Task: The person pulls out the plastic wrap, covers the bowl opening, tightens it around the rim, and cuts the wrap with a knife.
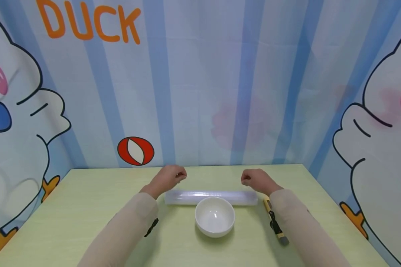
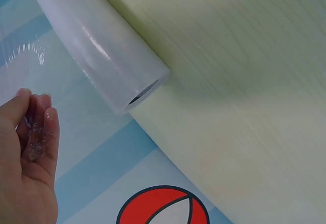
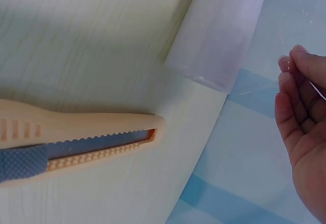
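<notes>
A roll of clear cling film [image 1: 180, 197] lies crosswise on the table, behind a white bowl [image 1: 215, 217]. Beyond the roll's left part, my left hand [image 1: 168, 178] pinches the loose film between thumb and fingers. In the left wrist view, shiny film [image 2: 25, 56] stretches by that hand, with some bunched at the fingers. My right hand [image 1: 260, 180] is past the roll's right end, thumb and fingertips together, pinching the film's other side. Thin transparent film [image 3: 305, 18] shows faintly beside it in the right wrist view. The film between the hands is hardly visible from the head.
A peeler [image 3: 102, 135] with an orange frame and metal blade lies on the table [image 1: 97, 207], partly under my right forearm. Dark straps hang near both sleeves. Behind the table's back edge rises a striped blue curtain [image 1: 200, 92] with printed ducks on both sides.
</notes>
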A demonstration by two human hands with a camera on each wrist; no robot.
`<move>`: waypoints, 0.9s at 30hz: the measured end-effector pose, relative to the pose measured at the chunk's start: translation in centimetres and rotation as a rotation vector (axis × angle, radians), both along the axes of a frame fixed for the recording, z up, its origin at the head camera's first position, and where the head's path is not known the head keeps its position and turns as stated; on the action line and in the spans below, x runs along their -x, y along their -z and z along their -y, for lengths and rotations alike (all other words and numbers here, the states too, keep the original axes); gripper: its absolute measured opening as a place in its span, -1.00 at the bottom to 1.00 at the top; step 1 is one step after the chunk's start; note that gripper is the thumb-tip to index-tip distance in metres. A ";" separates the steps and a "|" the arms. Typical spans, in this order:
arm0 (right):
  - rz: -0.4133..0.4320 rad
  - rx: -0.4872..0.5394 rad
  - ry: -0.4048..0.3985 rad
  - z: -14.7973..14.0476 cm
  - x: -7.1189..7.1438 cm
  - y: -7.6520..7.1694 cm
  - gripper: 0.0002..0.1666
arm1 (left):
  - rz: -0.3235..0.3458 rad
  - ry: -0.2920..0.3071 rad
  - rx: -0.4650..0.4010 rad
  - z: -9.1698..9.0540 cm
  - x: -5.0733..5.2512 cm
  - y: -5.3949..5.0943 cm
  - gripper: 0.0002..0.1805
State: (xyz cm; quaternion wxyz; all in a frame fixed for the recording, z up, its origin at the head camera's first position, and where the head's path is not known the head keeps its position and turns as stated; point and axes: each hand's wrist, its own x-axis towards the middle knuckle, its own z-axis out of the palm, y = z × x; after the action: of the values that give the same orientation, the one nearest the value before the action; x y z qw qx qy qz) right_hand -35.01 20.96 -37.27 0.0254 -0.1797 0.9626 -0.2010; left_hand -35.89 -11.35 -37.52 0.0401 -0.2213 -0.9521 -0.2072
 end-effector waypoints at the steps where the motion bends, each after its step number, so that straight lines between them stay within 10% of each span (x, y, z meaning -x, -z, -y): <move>1: 0.002 0.003 0.001 0.0 0.0 -0.1 -0.88 | 0.006 -0.003 -0.001 0.0 0.0 -0.1 -0.90; 27: 0.042 0.104 0.054 0.2 0.2 -1.2 -0.86 | 0.000 0.009 0.020 0.3 0.0 -1.6 -0.90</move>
State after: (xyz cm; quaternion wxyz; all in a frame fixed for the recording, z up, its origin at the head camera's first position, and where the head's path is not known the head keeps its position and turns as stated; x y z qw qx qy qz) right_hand -35.20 20.78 -36.08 0.0307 -0.1502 0.9547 -0.2550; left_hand -35.85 -11.70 -35.91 0.0367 -0.2261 -0.9531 -0.1978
